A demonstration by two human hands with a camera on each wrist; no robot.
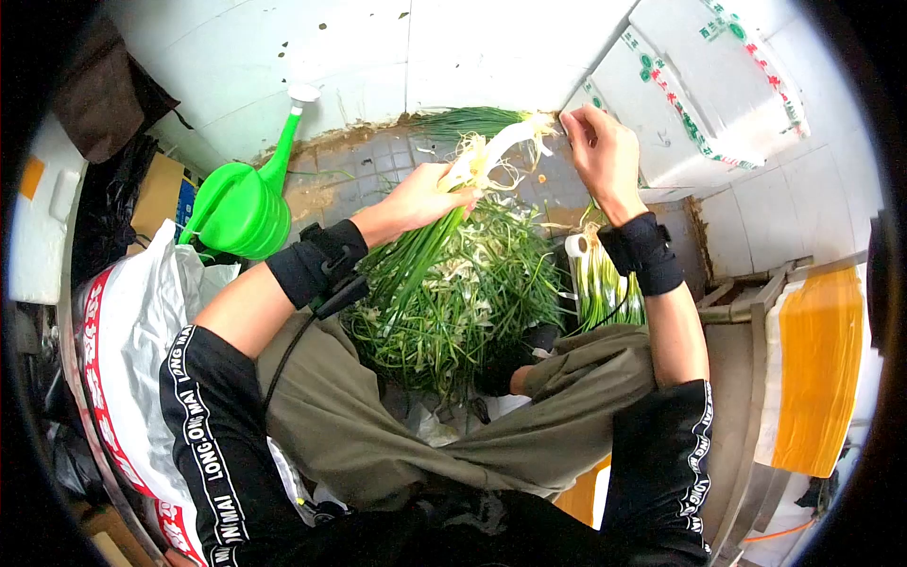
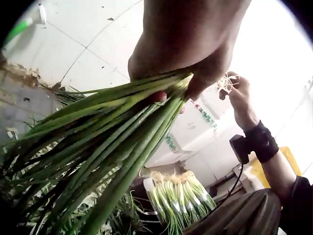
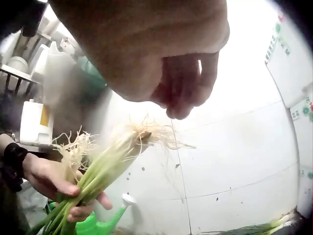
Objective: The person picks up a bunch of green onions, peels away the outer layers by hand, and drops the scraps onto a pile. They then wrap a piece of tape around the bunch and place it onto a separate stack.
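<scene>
My left hand (image 1: 425, 197) grips a bunch of green onions (image 1: 416, 260) below its pale root ends. The long green leaves hang down toward me, as the left wrist view shows. White stalks with stringy roots (image 3: 146, 134) stick out past the left fingers, some reaching toward the right hand. My right hand (image 1: 605, 156) is beside the root tips, fingers bent inward. In the right wrist view its curled fingers (image 3: 183, 93) are just above the roots; I cannot tell whether they pinch a strand. Under the bunch lies a large heap of loose green leaves and trimmings (image 1: 482, 293).
Trimmed green onions (image 1: 605, 283) lie beside a white tape roll (image 1: 575, 246) near the right knee. More green onions (image 1: 463, 121) lie by the wall. A green watering can (image 1: 241, 213) stands left, white foam boxes (image 1: 671, 104) right, and a white sack (image 1: 142, 350) near the left arm.
</scene>
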